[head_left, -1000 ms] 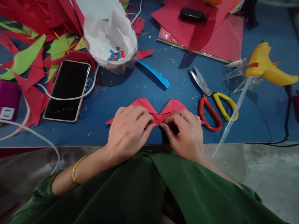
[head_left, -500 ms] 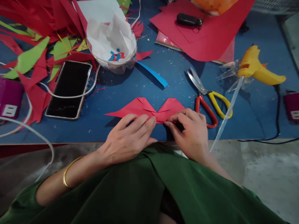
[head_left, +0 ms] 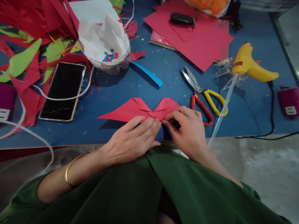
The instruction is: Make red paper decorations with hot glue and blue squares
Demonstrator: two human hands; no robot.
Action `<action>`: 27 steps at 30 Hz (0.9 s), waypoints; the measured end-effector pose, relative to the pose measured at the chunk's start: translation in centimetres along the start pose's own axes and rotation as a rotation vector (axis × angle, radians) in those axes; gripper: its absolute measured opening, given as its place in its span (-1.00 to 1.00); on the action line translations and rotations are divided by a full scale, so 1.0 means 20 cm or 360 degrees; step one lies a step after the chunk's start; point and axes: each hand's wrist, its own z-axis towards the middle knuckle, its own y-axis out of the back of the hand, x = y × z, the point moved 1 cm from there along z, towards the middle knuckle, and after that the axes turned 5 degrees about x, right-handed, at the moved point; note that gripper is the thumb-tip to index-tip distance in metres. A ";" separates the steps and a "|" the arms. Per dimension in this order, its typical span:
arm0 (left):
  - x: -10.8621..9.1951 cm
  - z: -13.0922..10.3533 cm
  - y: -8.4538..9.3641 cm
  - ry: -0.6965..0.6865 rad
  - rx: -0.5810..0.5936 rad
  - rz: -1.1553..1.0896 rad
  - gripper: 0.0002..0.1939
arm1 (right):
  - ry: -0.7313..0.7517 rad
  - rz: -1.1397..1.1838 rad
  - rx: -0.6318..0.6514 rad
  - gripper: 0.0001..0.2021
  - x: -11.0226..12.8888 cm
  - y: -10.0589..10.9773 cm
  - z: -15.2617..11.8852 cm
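A folded red paper [head_left: 126,109] with a pointed left end and two raised lobes lies at the front edge of the blue table. My left hand [head_left: 133,137] rests flat over its lower middle, fingers stretched out and pressing on it. My right hand [head_left: 188,129] pinches the paper's lower right edge between thumb and forefinger; its right end is hidden under that hand. Just right of my right hand lie scissors [head_left: 197,90] with one red and one yellow handle, blades apart.
A yellow glue gun [head_left: 253,63] with a long glue stick lies at the right. Behind are red sheets [head_left: 205,43] under a black key fob [head_left: 182,19], a blue strip [head_left: 149,74] and a paper-lined bowl [head_left: 105,43]. A phone [head_left: 63,91] and paper scraps [head_left: 25,59] lie left.
The view has shifted slightly. My left fingers have slid a little right along the paper, closer to my right hand, which keeps its pinch.
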 end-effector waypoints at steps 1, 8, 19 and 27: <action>0.00 0.00 0.00 -0.0001 -0.0011 -0.0001 -0.57 | 0.0003 0.0008 0.0003 -0.89 0.00 0.01 0.00; -0.01 0.02 0.00 0.0002 -0.0050 -0.0027 -0.57 | 0.0037 -0.0037 0.0001 -0.92 -0.06 0.06 -0.01; -0.01 0.07 -0.01 -0.0036 0.0002 -0.0085 -0.47 | -0.0017 -0.0201 -0.0033 -0.79 -0.12 0.15 -0.04; -0.01 0.07 -0.03 -0.0056 -0.0018 -0.0092 -0.48 | -0.0175 -0.0648 -0.0038 -0.72 -0.25 0.23 -0.07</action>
